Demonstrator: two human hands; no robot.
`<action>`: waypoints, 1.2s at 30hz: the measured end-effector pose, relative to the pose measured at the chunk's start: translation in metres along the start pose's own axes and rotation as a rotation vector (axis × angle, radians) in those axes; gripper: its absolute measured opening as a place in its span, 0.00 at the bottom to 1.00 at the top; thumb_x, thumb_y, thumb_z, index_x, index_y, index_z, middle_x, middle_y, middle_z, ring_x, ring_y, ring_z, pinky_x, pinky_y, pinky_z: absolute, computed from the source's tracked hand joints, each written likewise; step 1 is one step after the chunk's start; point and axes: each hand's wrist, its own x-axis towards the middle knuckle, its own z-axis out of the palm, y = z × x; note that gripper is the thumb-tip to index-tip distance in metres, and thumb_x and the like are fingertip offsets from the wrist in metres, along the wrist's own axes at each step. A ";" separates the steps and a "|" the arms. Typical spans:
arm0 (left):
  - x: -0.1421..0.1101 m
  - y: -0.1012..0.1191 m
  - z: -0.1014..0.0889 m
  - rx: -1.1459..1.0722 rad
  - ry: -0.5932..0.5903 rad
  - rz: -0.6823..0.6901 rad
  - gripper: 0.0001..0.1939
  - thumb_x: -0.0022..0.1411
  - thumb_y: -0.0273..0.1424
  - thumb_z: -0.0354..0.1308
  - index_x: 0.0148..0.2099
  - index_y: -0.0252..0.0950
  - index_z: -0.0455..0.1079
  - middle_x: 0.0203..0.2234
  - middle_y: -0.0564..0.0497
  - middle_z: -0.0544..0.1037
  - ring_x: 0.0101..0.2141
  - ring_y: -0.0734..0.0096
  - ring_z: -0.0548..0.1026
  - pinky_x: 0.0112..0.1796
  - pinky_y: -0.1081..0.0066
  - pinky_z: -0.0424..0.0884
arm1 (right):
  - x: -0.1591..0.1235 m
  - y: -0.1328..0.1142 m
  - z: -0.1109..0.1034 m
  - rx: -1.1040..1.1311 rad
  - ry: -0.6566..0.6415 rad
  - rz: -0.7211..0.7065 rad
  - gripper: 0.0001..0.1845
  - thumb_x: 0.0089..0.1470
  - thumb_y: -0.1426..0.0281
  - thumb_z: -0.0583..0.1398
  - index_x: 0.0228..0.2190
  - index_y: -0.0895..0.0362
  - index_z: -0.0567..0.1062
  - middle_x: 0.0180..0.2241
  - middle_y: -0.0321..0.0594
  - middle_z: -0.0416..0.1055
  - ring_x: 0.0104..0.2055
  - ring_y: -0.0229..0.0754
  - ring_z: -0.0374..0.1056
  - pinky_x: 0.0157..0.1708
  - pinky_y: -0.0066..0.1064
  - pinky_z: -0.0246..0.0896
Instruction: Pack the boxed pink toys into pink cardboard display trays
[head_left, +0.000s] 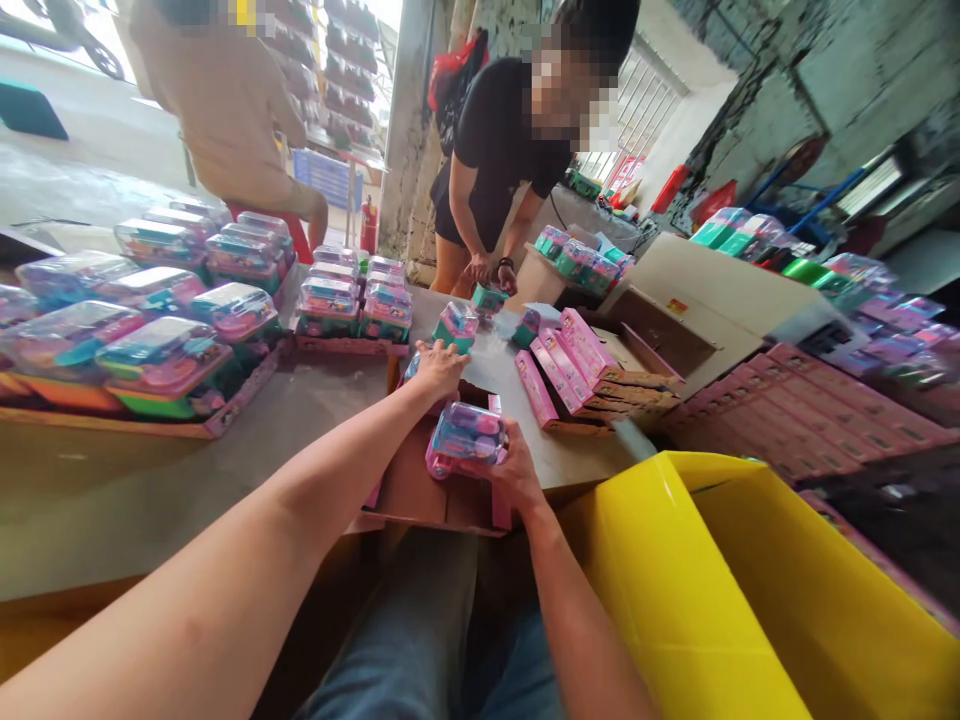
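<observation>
My right hand [517, 468] is closed on the side of a clear-lidded plastic case [469, 436] in pink and purple. This case is held over a low cardboard tray [416, 490] with pink edges, close to my body. Stretched forward across the tray, my left hand [441, 370] has its fingers spread. Just beyond its fingertips is a pink and teal case [457, 322]; whether they touch it I cannot tell. Another case is partly hidden under the left hand.
Filled trays of clear-lidded cases [161, 360] stand on the left of the table. Flattened pink cartons [562, 365] lie to the right, by an open cardboard box [675, 310]. A big yellow bin [660, 580] is at my right. Opposite, a co-worker [499, 150] handles a teal case.
</observation>
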 end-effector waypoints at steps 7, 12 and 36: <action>-0.002 0.003 -0.005 0.017 -0.023 -0.021 0.37 0.47 0.43 0.73 0.60 0.48 0.67 0.56 0.43 0.70 0.56 0.45 0.61 0.55 0.39 0.55 | -0.021 -0.025 0.009 -0.309 0.127 -0.184 0.37 0.41 0.61 0.73 0.52 0.54 0.70 0.48 0.42 0.66 0.51 0.49 0.64 0.52 0.41 0.62; -0.004 0.004 -0.008 0.008 -0.029 -0.021 0.37 0.47 0.42 0.73 0.59 0.48 0.68 0.56 0.43 0.69 0.57 0.45 0.61 0.56 0.38 0.55 | -0.021 -0.046 0.013 -0.485 0.126 -0.159 0.40 0.39 0.58 0.74 0.54 0.52 0.70 0.47 0.43 0.64 0.51 0.50 0.62 0.52 0.43 0.61; -0.001 0.004 -0.003 -0.021 0.007 -0.022 0.37 0.46 0.42 0.74 0.58 0.45 0.69 0.55 0.42 0.70 0.56 0.43 0.62 0.56 0.33 0.53 | -0.043 -0.042 0.005 -0.249 0.153 -0.076 0.38 0.40 0.56 0.75 0.52 0.50 0.70 0.50 0.41 0.64 0.55 0.49 0.63 0.57 0.42 0.61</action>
